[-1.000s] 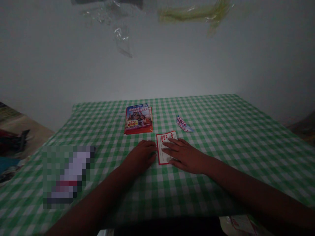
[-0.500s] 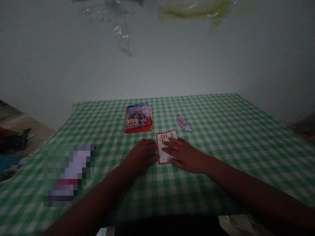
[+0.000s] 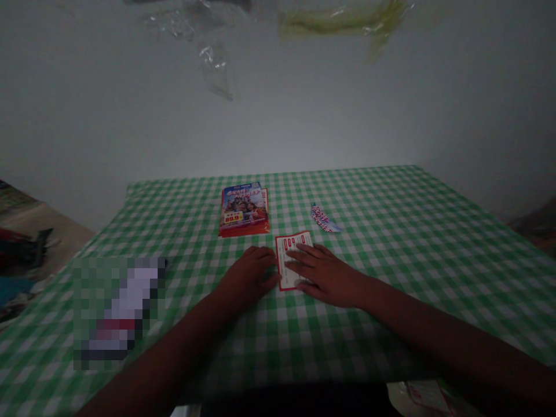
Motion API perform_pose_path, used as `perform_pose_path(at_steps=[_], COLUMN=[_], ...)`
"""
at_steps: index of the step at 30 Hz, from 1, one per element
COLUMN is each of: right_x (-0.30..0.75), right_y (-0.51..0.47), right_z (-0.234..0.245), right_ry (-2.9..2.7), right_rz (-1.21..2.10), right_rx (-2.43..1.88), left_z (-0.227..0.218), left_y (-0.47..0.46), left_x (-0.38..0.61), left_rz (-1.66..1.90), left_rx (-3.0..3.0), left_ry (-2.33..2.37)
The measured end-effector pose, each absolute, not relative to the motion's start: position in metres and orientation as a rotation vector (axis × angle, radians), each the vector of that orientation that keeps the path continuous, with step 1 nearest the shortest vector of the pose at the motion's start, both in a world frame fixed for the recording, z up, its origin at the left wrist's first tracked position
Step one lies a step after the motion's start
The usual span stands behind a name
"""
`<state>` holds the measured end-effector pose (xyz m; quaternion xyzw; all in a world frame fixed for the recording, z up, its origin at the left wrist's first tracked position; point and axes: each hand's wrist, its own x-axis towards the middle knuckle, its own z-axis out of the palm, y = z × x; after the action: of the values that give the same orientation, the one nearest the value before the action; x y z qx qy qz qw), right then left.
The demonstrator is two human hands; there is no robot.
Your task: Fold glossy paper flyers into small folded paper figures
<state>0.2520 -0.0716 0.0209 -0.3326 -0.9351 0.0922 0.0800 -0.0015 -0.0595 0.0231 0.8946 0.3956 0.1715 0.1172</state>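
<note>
A white leaflet with a red border (image 3: 287,277) lies on the checked cloth in front of me and looks folded. My right hand (image 3: 328,275) rests flat across its right part, fingers spread, covering some of the print. At the leaflet's left edge is my left hand (image 3: 252,275), palm down, its thumb and fingertips apart and touching or nearly touching that edge. Beyond the leaflet, slightly right, lies a cut or torn strip of printed paper (image 3: 325,220). Several colourful flyers (image 3: 244,209) are stacked farther back on the left.
A green-and-white checked tablecloth (image 3: 174,231) covers the table, which meets a pale wall (image 3: 278,127) at the back. A pixelated, long light-coloured object (image 3: 130,295) lies at left. Clear plastic (image 3: 215,66) and yellow tape (image 3: 334,22) hang on the wall.
Both hands keep almost the same place on and beside the leaflet. The view shifts very slightly; nothing else visibly moves.
</note>
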Motion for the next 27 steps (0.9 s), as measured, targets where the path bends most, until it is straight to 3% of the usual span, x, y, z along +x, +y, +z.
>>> perform_pose_path(at_steps=[10, 19, 27], right_x=[0.252, 0.253, 0.253], right_y=[-0.07, -0.07, -0.068], right_z=[0.018, 0.019, 0.018], right_ry=[-2.809, -2.795, -2.796], right_rz=[0.28, 0.298, 0.319], right_rx=[-1.001, -0.991, -0.987], left_z=[0.02, 0.024, 0.028], left_y=[-0.063, -0.064, -0.062], left_x=[-0.001, 0.002, 0.003], left_rz=[0.471, 0.15, 0.111], left_rx=[2.669, 2.637, 2.698], left_ry=[1.236, 1.395, 1.378])
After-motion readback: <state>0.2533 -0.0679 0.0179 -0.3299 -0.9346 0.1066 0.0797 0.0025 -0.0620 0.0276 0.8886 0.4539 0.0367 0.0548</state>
